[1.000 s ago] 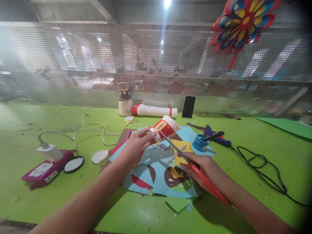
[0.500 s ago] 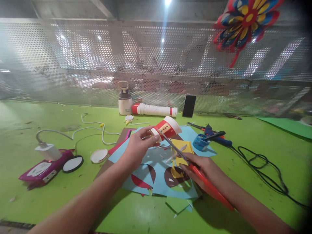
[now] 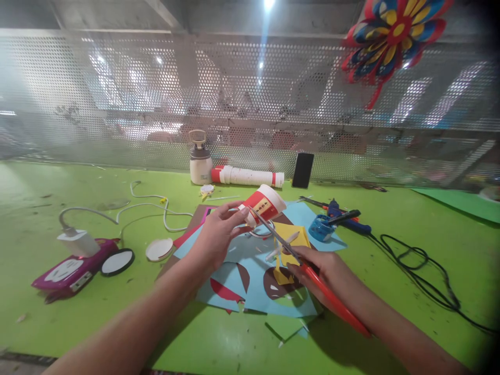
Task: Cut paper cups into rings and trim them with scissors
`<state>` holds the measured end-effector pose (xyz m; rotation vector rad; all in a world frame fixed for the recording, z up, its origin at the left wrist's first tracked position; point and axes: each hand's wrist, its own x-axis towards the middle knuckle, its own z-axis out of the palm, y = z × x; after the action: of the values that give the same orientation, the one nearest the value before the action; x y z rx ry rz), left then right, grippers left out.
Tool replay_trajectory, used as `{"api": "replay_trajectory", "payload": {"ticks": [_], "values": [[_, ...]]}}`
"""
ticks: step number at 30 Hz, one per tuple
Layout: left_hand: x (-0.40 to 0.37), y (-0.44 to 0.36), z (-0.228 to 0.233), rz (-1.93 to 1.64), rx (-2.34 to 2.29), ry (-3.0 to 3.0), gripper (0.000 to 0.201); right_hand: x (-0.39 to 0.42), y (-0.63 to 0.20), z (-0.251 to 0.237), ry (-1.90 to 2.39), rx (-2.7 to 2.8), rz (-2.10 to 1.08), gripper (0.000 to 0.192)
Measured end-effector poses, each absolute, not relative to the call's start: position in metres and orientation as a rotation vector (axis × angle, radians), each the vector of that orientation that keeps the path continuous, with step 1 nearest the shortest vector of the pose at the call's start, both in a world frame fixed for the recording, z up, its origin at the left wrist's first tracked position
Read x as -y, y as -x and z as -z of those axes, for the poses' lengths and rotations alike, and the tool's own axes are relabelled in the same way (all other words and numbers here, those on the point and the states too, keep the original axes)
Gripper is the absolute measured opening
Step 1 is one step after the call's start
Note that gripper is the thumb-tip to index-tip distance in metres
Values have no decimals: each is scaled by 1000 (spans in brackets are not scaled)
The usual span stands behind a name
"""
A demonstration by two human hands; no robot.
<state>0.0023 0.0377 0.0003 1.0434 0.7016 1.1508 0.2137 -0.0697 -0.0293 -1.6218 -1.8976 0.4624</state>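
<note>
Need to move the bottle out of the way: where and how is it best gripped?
Probably by the handle, from above: the bottle stands upright, and that loop rises over its lid. The cup stack lies close on its right, crowding a side grip there.

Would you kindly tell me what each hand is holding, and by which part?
The left hand holds a tilted red-and-white paper cup near its narrow base end; the right hand holds red-handled metal scissors by the handles.
</note>
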Motion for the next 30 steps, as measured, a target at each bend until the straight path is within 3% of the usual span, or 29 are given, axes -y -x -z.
{"api": "replay_trajectory", "payload": {"ticks": [12, 23, 30], "values": [[-37, -7, 11, -1179, -724, -1049, 40, 74, -209, 19, 1651, 1893, -513, 23], [-36, -4, 3, -1173, -714, -1024, 41, 75, -215, 15, 1646, 1947, -469, 33], [-35, -4, -5, -1077, -613, -911, 23, 76, -212, 15, 1643, 1941, -445, 32]]}}
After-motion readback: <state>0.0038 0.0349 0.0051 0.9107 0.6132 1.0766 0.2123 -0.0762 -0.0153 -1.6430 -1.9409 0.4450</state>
